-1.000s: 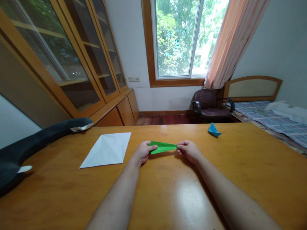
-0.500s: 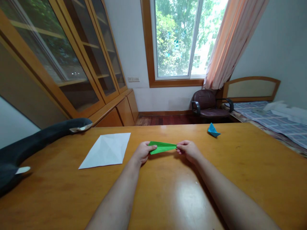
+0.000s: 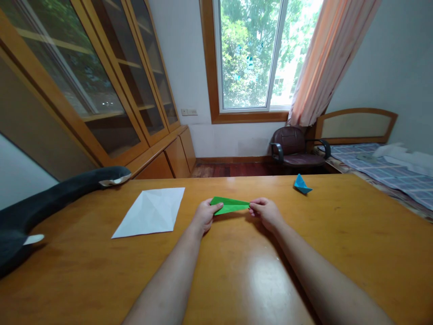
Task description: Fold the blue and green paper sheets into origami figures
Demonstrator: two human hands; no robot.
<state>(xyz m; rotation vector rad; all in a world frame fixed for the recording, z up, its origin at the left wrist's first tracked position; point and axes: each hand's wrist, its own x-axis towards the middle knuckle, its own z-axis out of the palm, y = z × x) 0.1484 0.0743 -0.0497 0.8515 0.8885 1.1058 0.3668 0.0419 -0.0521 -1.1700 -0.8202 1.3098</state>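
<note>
A folded green paper (image 3: 232, 206), long and tapering to a point at the right, is stretched between my two hands just above the table. My left hand (image 3: 204, 214) grips its wider end, thumb laid on top and the other fingers underneath. At the narrow tip, my right hand (image 3: 266, 211) pinches the paper between thumb and fingertips. A crease runs lengthwise along the green paper. Some fingers of both hands are hidden behind the paper or curled under.
A creased white paper sheet (image 3: 152, 213) lies left on the wooden table (image 3: 230, 280). A small blue folded paper boat (image 3: 301, 185) sits at the far right. Along the left edge stretches a black-and-white stuffed object (image 3: 57, 198). Beyond the table stands a dark armchair (image 3: 293, 146).
My left hand has shifted slightly to the right and up, tilting the wide end of the green paper a little. My right hand keeps its pinch on the tip.
</note>
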